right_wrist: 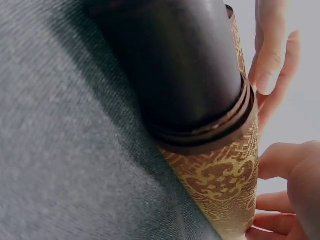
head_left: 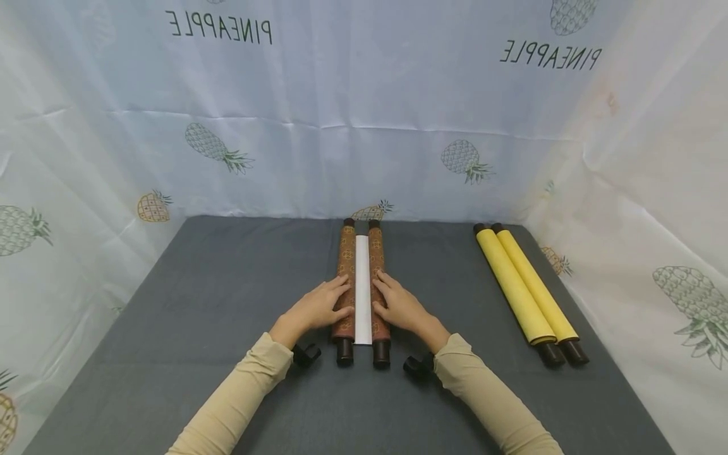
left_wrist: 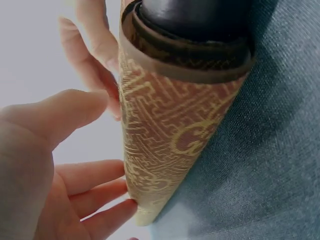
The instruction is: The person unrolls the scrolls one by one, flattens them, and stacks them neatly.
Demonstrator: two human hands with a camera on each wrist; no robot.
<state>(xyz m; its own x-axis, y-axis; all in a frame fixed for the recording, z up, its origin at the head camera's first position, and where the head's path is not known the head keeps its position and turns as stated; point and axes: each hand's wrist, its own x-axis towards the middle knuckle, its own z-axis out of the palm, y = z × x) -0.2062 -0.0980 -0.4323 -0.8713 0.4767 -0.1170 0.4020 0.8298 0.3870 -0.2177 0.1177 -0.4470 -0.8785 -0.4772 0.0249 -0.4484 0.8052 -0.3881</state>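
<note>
A brown patterned scroll (head_left: 345, 278) lies lengthwise in the middle of the table, with a strip of white paper (head_left: 363, 291) showing between its two rolls. On its left roll rests my left hand (head_left: 316, 306), fingers spread and fairly straight. My right hand (head_left: 402, 307) touches the right roll in a mirrored way. In the left wrist view, the fingertips of the left hand (left_wrist: 75, 165) meet the gold-patterned cloth (left_wrist: 170, 115) below a dark rod end. The right wrist view has the right hand (right_wrist: 295, 190) against the other roll (right_wrist: 220, 185).
Two yellow rolls (head_left: 514, 284) with dark rod ends lie side by side near the right edge of the grey-covered table (head_left: 239, 265). White curtains (head_left: 352, 76) printed with pineapples hang behind the table and along both sides.
</note>
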